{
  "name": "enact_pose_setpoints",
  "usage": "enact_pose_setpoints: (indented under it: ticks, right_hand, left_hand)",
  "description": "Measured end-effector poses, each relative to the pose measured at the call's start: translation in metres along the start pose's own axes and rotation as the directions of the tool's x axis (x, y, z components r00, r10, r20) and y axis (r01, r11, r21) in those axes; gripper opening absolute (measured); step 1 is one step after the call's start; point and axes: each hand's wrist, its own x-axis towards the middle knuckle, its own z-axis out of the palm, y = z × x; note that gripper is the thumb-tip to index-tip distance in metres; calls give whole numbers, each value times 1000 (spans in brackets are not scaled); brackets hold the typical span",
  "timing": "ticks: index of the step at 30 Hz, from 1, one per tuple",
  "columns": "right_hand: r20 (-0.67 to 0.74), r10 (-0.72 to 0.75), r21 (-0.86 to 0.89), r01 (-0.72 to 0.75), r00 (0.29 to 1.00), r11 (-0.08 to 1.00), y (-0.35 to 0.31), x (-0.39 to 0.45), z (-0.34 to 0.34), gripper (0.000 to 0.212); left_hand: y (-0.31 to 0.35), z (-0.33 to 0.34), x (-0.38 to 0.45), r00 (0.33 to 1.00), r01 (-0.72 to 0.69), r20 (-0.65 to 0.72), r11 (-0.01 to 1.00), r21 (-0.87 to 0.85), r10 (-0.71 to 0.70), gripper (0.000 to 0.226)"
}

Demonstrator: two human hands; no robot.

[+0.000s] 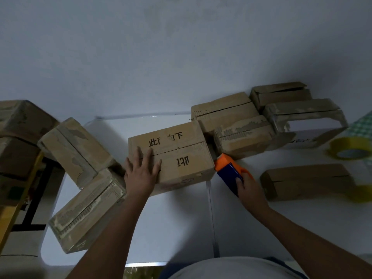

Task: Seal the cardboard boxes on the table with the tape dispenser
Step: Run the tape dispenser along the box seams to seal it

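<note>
A brown cardboard box (181, 156) with black printed characters lies in the middle of the white table (171, 228), its two top flaps meeting in a centre seam. My left hand (142, 171) presses flat on the box's left end, fingers spread over the seam. My right hand (248, 185) grips the blue and orange tape dispenser (229, 170), whose orange head touches the box's right end. No tape is visible along the seam.
Two boxes (76, 150) (88, 210) lie tilted at the left table edge. Several boxes (239, 127) crowd the back right, and one more box (306, 181) lies at the right. Yellow tape rolls (350, 149) sit far right. Stacked boxes (18, 137) stand off-table, left.
</note>
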Motion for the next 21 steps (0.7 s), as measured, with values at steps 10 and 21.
enact_pose_setpoints:
  ticks: [10, 21]
  right_hand:
    - [-192, -8, 390, 84, 981, 917, -30, -15, -57, 35]
    - [65, -224, 20, 223, 972, 975, -101, 9, -78, 55]
  left_hand:
    - [-16, 8, 0, 992, -115, -43, 992, 53, 117, 68]
    - [-21, 9, -39, 962, -239, -110, 967, 88, 248, 64]
